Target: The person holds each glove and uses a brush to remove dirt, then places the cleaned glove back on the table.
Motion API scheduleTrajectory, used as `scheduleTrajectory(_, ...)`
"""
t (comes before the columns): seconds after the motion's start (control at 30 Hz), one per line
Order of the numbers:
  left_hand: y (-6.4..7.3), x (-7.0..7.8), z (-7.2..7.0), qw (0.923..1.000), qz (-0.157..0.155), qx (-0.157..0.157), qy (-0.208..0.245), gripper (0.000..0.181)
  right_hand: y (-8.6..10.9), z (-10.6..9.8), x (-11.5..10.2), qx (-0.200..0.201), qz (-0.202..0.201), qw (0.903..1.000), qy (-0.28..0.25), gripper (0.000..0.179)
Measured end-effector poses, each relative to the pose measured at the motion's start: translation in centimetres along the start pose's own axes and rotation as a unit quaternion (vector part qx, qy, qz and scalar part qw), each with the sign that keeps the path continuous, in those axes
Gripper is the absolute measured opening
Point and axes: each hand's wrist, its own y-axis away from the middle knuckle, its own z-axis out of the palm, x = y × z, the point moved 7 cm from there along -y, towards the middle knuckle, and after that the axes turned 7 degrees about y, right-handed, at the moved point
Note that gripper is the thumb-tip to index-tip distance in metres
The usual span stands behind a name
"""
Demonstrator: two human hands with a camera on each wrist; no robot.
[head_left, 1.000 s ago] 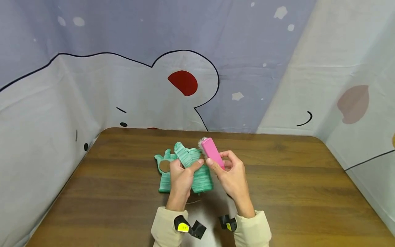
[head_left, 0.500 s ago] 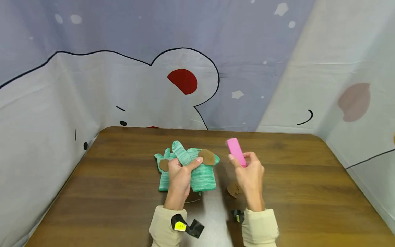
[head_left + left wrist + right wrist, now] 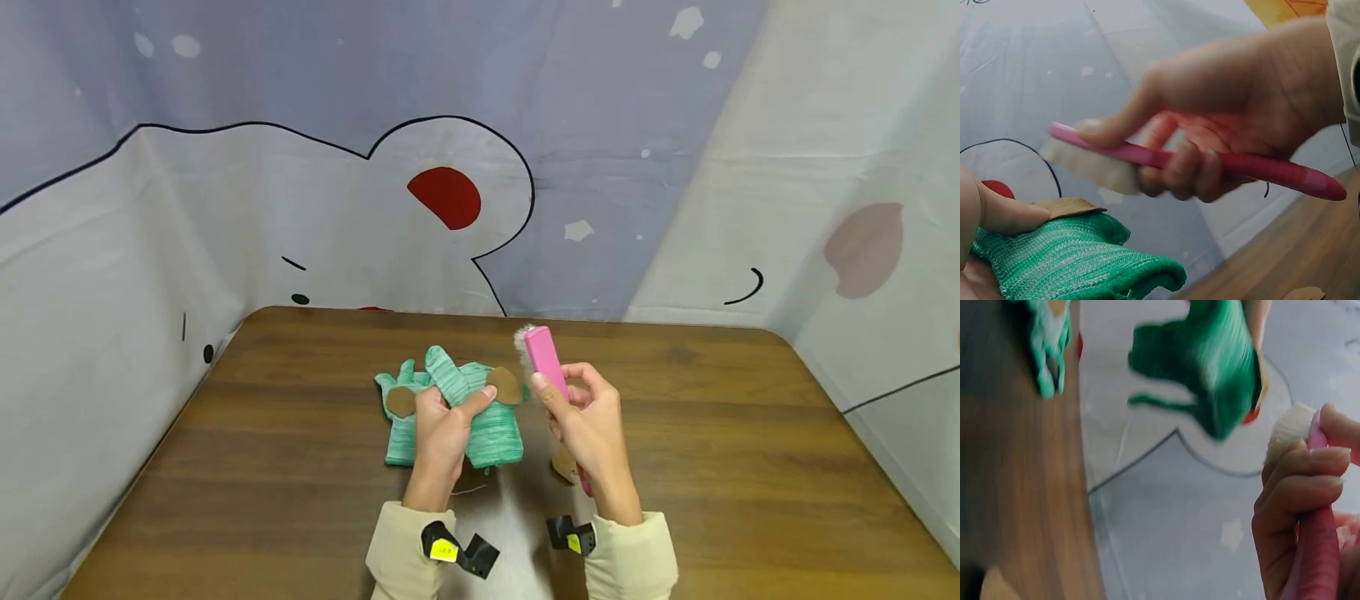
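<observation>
My left hand [image 3: 442,437] grips a green striped knit glove [image 3: 493,433], its thumb on top beside a round brown patch [image 3: 504,386]. My right hand [image 3: 596,429] holds a pink brush [image 3: 546,358] by its handle, thumb along the back of the head. In the left wrist view the white bristles [image 3: 1088,167] face down toward the glove, with a gap between them. A second green glove [image 3: 401,437], also with a brown patch [image 3: 401,402], lies flat on the table behind the left hand.
A small brown piece [image 3: 564,465] lies on the wooden table [image 3: 712,433] beneath my right hand. Some thin string [image 3: 469,490] lies near my left wrist. A printed cloth [image 3: 300,208] hangs behind the table's far edge.
The brush moved from over the glove's brown patch out to the right, then partway back left and tilted, its bristles showing again. The left hand and its glove stay nearly in place.
</observation>
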Motion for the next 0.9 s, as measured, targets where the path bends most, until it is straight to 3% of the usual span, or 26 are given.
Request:
scheduleTrajectory(0.13, 0.0, 0.0, 0.2, 1.0, 0.004, -0.008, 0.0, 0.012, 0.7, 1.6, -1.0, -0.029, -0.014, 0.9995, -0.004, 0.029)
scheduleTrajectory(0.23, 0.0, 0.1, 0.4, 0.9995, 0.007, -0.026, 0.013, 0.013, 0.9, 2.3, -1.3, -0.033, -0.018, 0.999, 0.023, 0.028)
scheduleTrajectory(0.5, 0.2, 0.4, 0.9, 0.9961, 0.018, -0.075, 0.044, 0.024, 1.0, 2.5, -1.2, 0.001, -0.024, 0.9955, 0.092, 0.03)
scheduleTrajectory(0.67, 0.2, 0.3, 0.8, 0.9973, 0.032, -0.063, 0.017, 0.019, 0.9, 2.2, -0.8, 0.02, -0.033, 0.991, 0.128, 0.033)
scheduleTrajectory(0.8, 0.1, -0.2, 0.7, 0.9986, 0.032, -0.035, -0.023, 0.006, 0.6, 1.6, -0.4, 0.069, -0.031, 0.9781, 0.194, 0.036)
scheduleTrajectory(0.9, 0.1, -0.6, 0.9, 0.9993, 0.019, -0.028, -0.017, 0.006, 0.3, 0.4, 0.5, 0.119, -0.009, 0.9585, 0.259, 0.04)
